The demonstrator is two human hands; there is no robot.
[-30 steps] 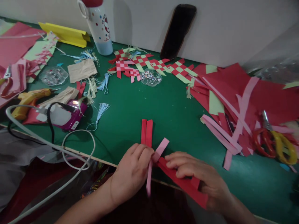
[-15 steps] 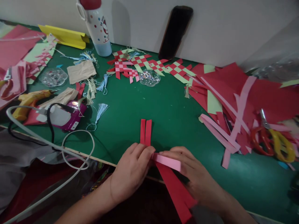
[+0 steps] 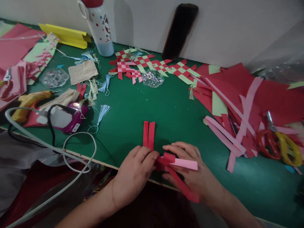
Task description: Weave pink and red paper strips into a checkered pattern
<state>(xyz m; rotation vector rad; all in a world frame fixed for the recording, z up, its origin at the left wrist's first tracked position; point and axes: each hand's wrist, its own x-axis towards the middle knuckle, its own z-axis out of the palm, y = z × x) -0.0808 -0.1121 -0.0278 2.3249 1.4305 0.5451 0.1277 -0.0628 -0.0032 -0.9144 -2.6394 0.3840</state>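
Near the front edge of the green table, my left hand (image 3: 135, 174) is closed on red paper strips (image 3: 148, 136), whose two upper ends stick out beyond its fingers. A pink strip (image 3: 186, 163) points right from between the hands, with a folded red strip (image 3: 169, 157) across its left part. Another red strip (image 3: 184, 186) slants down to the right over my right palm. My right hand (image 3: 194, 167) is beside these strips with its fingers apart; part of it is hidden behind the paper.
Woven paper pieces (image 3: 181, 70), a bead dish (image 3: 153, 78), a bottle (image 3: 101, 31) and a phone (image 3: 179, 31) are at the back. Scissors (image 3: 288, 148) lie right on red paper (image 3: 239, 85); a glue gun (image 3: 28, 103) and cables (image 3: 57, 148) lie left.
My right hand has opened and shifted slightly up. A red strip is now folded over the pink one, which reaches farther right. The other red strip has swung up from below.
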